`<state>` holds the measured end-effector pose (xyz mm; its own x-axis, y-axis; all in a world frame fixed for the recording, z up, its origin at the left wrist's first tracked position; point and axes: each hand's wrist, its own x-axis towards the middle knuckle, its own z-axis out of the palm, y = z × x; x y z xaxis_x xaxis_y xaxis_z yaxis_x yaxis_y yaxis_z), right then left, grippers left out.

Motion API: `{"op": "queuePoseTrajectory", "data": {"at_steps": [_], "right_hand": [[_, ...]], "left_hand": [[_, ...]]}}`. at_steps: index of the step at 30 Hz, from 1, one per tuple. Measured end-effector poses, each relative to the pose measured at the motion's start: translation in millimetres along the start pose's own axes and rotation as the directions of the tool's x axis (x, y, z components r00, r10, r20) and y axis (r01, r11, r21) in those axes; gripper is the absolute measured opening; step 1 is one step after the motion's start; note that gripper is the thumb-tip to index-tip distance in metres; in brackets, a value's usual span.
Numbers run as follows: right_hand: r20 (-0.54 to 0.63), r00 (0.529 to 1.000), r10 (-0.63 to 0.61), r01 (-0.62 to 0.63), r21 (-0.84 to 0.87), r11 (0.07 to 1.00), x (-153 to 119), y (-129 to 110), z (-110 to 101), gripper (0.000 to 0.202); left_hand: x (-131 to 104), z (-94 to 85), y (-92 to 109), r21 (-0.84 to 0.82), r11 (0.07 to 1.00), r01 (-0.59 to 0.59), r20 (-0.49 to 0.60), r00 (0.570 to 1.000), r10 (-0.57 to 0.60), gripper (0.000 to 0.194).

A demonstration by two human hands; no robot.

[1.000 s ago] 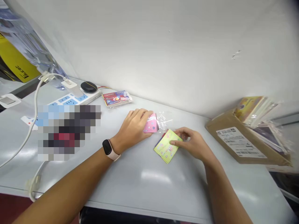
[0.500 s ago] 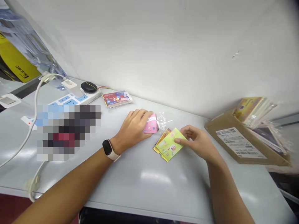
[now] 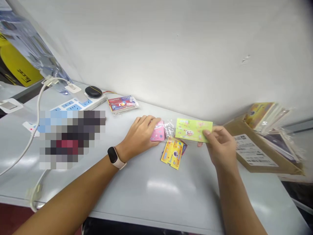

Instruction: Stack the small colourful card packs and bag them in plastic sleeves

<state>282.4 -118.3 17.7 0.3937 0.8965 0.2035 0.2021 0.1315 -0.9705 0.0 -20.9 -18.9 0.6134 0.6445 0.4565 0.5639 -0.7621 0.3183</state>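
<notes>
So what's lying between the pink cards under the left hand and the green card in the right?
Head view: crinkled clear wrapper, just above the yellow card.

Upside-down "iLCEC" on yellow box (image 3: 17,65)

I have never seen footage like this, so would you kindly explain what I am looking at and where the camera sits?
There is no machine here: a person wears a camera on the head, looking down at their own two hands over a grey table. The left hand, with a watch on the wrist, rests on a pink card pack. The right hand holds up a green card. A yellow card lies below it. A cardboard box sits right, a power strip left.
</notes>
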Motion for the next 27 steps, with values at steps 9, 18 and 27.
{"op": "queuePoseTrajectory", "data": {"at_steps": [9,18,27], "right_hand": [[0.007,0.988,0.155,-0.155,-0.018,0.988,-4.1,3.4,16.5,0.040],[0.078,0.984,0.160,-0.154,-0.077,0.985,-14.3,5.4,32.6,0.045],[0.455,0.890,-0.039,0.282,-0.481,0.831,-31.1,4.8,47.8,0.050]], "left_hand": [[0.2,-1.5,2.5,0.021,1.000,-0.022,0.011,1.000,0.022,0.060],[0.0,-1.8,4.1,0.003,1.000,-0.027,0.023,0.999,0.027,0.057],[-1.1,0.3,4.2,0.016,0.998,-0.056,0.018,0.998,0.055,0.056]]}}
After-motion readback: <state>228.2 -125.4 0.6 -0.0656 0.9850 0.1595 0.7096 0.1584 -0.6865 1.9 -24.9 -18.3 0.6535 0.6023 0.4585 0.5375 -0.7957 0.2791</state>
